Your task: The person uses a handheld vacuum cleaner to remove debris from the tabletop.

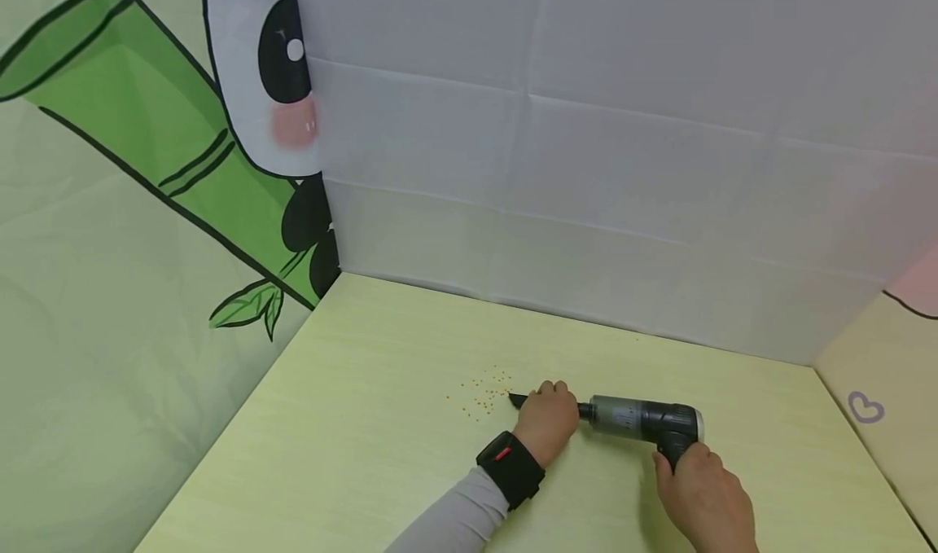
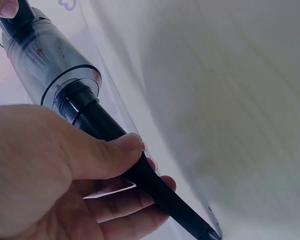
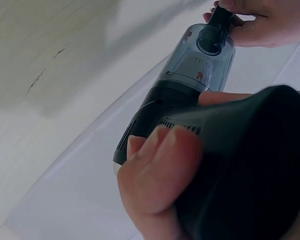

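Observation:
A black handheld vacuum cleaner [image 1: 663,419] with a clear dust cup [image 2: 55,57] is held just over the pale yellow table. My right hand [image 1: 709,496] grips its handle; in the right wrist view the fingers [image 3: 160,160] curl round the dark grip. Around the slim black nozzle [image 2: 155,182] my left hand [image 1: 548,423] curls, its thumb lying along the top. The nozzle's tip points left at a scatter of small orange grains [image 1: 484,394], close beside the nearest ones. Some reddish bits [image 3: 200,75] show inside the cup.
The table [image 1: 352,423] runs back to a grey-white cloth wall [image 1: 586,186]. A printed panel with bamboo [image 1: 146,105] borders its left side, and a cream panel [image 1: 879,357] its right. My left wrist wears a black band [image 1: 510,470].

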Demonstrator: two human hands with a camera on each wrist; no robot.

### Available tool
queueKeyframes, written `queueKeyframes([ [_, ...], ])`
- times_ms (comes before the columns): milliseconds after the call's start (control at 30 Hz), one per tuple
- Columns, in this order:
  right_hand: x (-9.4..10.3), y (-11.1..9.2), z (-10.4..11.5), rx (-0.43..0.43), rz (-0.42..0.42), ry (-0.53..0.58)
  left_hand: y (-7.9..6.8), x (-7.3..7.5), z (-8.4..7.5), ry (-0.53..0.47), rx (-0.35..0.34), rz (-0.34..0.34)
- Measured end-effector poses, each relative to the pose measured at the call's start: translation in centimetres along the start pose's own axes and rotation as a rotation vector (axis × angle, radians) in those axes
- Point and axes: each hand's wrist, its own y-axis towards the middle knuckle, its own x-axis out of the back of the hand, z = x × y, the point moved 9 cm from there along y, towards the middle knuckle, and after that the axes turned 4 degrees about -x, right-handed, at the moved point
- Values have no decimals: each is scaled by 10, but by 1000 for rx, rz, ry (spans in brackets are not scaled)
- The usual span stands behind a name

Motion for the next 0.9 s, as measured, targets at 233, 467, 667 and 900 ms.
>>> queueKeyframes([
  [233, 1, 7, 4, 33, -11, -5, 3, -2, 5, -22, 14, -5],
  [467, -1, 12, 6, 34, -6, -11, 3, -1, 10, -24, 32, -11],
  [667, -3, 9, 2, 11, 23, -5, 3, -4, 6, -18, 35, 9],
  [900, -3, 8, -5, -19, 61, -14, 4, -4, -2, 4, 2, 22],
])
